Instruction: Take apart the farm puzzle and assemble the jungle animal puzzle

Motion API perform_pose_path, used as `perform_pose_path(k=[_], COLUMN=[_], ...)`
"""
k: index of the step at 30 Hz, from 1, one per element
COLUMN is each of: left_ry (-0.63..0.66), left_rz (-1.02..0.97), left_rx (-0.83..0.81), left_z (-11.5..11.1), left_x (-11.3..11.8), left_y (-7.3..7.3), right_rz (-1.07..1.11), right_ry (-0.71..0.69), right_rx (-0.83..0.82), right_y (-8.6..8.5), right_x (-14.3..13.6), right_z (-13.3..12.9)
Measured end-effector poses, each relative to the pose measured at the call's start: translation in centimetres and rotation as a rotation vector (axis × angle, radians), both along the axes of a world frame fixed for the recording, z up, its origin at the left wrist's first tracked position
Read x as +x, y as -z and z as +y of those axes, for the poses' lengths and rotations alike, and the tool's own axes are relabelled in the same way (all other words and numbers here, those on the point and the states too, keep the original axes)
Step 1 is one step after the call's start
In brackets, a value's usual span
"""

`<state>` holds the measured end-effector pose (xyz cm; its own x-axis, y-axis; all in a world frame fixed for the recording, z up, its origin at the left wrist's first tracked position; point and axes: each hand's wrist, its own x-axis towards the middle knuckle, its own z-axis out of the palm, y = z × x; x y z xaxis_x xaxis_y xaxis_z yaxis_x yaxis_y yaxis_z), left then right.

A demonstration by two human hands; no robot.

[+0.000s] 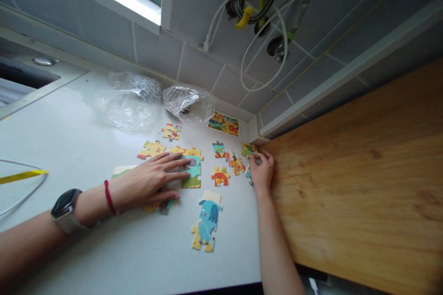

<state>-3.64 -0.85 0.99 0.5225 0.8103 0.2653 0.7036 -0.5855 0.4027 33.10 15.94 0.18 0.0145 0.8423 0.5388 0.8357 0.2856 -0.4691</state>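
Note:
My left hand (154,179) lies flat with its fingers spread over a joined section of jigsaw puzzle (194,180) and hides part of it. My right hand (263,170) has thumb and fingertips pinched at a green and yellow puzzle piece (249,149) by the wooden panel. Under that hand a bluish piece (248,174) partly shows. Several loose pieces lie between my hands, among them a red and yellow one (220,176) and an orange patterned one (236,163). Closer to me is a joined section with a blue elephant (208,221).
A small colourful picture card (223,123) lies near the wall. Crumpled clear plastic bags (131,106) sit along the back of the white counter (138,258). The wooden panel (363,184) borders the right side. A white cable (242,69) and hoses hang from the tiled wall.

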Motion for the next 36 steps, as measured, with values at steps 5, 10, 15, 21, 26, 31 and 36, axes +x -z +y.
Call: perform_pose_path(k=[5,10,15,21,26,31,36], left_ry=[0.0,0.009,0.007,-0.043,-0.118,-0.138,-0.144], left_rz=[0.016,-0.019,-0.022,-0.048,-0.046,-0.054,-0.066], left_rx=[-0.026,-0.02,-0.001,0.03,0.091,0.1,0.084], left_z=[0.1,0.2,0.3,0.8,1.1,1.1,1.2], left_x=[-0.2,-0.2,-0.2,-0.8,-1.2,-1.1,-1.4], left_y=[0.0,0.0,0.3,0.7,0.6,0.5,0.4], right_rz=[-0.107,-0.172,-0.133,-0.104,-0.239,-0.283,-0.272], right_ry=[-0.054,-0.039,0.072,0.096,0.039,0.001,0.09], right_rx=[-0.127,-0.13,-0.01,0.069,-0.116,-0.232,-0.317], right_y=[1.3,1.6,0.9,-0.1,1.0,1.4,0.9], right_x=[0.1,0.2,0.1,0.2,-0.1,-0.5,-1.1], right_z=[0.1,0.4,0.2,0.0,-0.1,0.2,0.3])
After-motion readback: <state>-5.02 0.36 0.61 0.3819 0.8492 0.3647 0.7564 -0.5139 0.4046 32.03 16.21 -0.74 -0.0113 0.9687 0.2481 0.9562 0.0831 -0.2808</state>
